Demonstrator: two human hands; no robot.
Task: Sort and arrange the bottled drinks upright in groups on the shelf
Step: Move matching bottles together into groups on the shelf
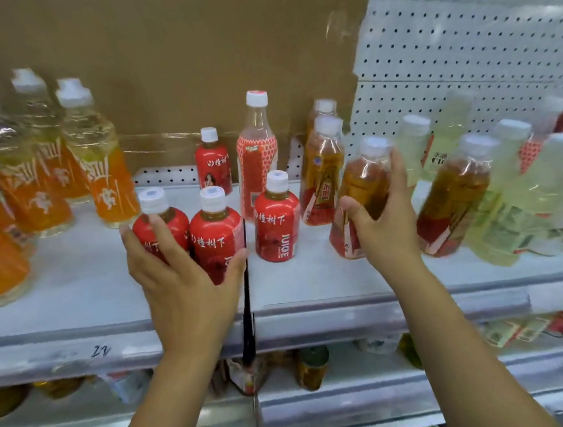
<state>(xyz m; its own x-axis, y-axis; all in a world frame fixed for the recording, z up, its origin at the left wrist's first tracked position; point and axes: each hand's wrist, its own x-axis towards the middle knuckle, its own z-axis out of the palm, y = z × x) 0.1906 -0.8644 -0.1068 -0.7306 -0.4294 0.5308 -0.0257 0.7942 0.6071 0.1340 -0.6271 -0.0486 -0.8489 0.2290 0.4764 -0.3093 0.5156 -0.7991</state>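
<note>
Bottles of several kinds stand on the white shelf (75, 302), in front of a cardboard sheet (188, 50) and a pegboard (463, 41). The left hand (184, 284) reaches to the shelf's middle, its grip spread round a pair of small red juice bottles (217, 236) that stand upright and touch each other, thumb on the right one, fingers across the left one. A third red juice bottle (277, 220) stands just to their right and a fourth red juice bottle (212, 161) further back; brownish liquid shows at their necks under white caps. Behind them rises a tall bottle with a red honeycomb label (257, 153). The right hand (387, 223) has its grip clamped on a tilted tea bottle (362, 191) filled with amber liquid, between two upright tea bottles (322, 171) and another tea bottle (454, 196). At the far left stand orange-labelled bottles (97, 169) holding pale yellow drink; at the far right, blurred bottles of pale green drink (529, 189).
</note>
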